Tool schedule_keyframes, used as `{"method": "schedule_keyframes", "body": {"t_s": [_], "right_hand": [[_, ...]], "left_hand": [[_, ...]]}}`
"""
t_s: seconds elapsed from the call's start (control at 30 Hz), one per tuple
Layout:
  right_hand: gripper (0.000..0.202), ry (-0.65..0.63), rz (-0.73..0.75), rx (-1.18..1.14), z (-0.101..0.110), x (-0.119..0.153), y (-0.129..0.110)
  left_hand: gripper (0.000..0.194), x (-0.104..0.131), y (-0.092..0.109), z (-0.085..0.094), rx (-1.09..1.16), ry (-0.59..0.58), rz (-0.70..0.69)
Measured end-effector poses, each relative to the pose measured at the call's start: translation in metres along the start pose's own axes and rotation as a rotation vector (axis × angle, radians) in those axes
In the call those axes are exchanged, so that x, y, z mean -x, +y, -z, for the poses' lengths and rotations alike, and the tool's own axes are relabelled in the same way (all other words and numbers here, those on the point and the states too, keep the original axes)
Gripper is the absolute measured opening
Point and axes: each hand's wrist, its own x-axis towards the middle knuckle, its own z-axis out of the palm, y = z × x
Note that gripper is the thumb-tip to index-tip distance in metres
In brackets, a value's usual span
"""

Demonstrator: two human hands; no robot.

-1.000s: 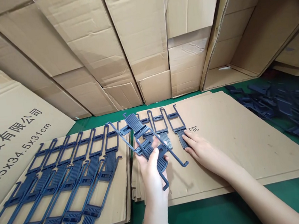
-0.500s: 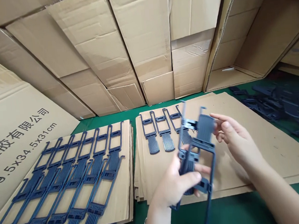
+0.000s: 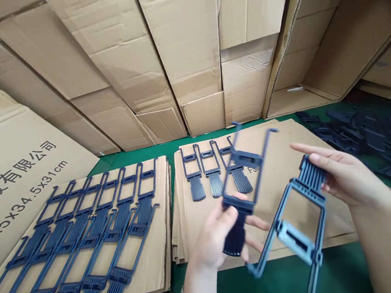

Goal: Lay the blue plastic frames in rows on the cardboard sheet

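Observation:
My left hand grips the ribbed tab of one dark blue plastic frame, thumb on top, with its hooked arms pointing up and away. My right hand pinches the ribbed end of a second dark blue frame, whose hooked arms hang down toward the lower edge. The two frames are apart. Behind my left hand, three similar frames lie in a row on a cardboard stack.
Rows of overlapping blue frames cover a cardboard stack at left. Loose dark parts are heaped at right on the green table. Cardboard boxes stand behind, and an open box at back right.
The two frames, earlier crossed together at my left hand, are now separated. My right hand has closed on one and moved right; it was holding nothing clearly before. The view has shifted slightly.

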Motion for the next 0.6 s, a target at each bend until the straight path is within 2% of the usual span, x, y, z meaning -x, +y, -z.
{"method": "schedule_keyframes", "body": {"t_s": [0.1, 0.17, 0.23, 0.3, 0.37, 0.47, 0.53, 0.6], "right_hand": [[0.031, 0.351, 0.176, -0.161, 0.0, -0.013, -0.004], [0.015, 0.496, 0.244, -0.258, 0.003, -0.019, -0.006], [0.007, 0.545, 0.286, -0.303, 0.006, -0.023, -0.006], [0.012, 0.533, 0.307, -0.237, 0.009, -0.023, -0.006], [0.016, 0.531, 0.278, -0.007, 0.011, -0.022, -0.004], [0.016, 0.538, 0.188, 0.636, 0.016, -0.018, -0.001], [0.021, 0.469, 0.124, 1.055, 0.02, -0.018, 0.004], [0.035, 0.417, 0.137, 1.287, 0.024, -0.021, 0.011]], "left_hand": [[0.022, 0.0, 0.007, 0.005, 0.171, 0.174, -0.279], [0.019, -0.001, 0.01, 0.006, 0.233, 0.325, -0.426], [0.019, -0.003, 0.011, 0.004, 0.257, 0.425, -0.48], [0.021, -0.004, 0.011, 0.002, 0.256, 0.469, -0.486], [0.022, -0.005, 0.011, -0.001, 0.244, 0.492, -0.483], [0.023, -0.007, 0.01, -0.002, 0.234, 0.506, -0.476], [0.023, -0.008, 0.011, -0.002, 0.242, 0.513, -0.473], [0.021, -0.008, 0.011, -0.002, 0.255, 0.52, -0.478]]}}
